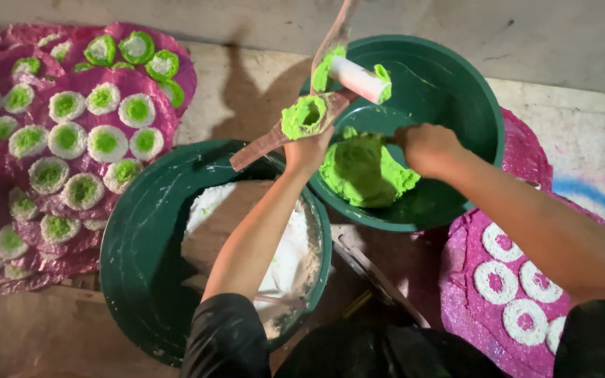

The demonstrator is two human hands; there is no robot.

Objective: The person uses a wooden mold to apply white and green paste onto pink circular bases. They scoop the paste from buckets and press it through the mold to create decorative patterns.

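My left hand (308,148) grips a wooden press mould (267,140) held over the basins; its round cup is packed with bright green dough (304,116), and a white roller piece (356,78) smeared with green sits at the hinge. My right hand (425,145) is closed inside the far green basin (456,77), touching a big lump of green dough (365,171). A nearer green basin (134,252) holds white dough (288,245) under my left forearm.
Pink sheets (169,91) at left carry several round white cakes with green centres (105,143). Another pink sheet (470,308) at right holds white rings with open centres (496,282). Bare concrete floor lies behind the basins.
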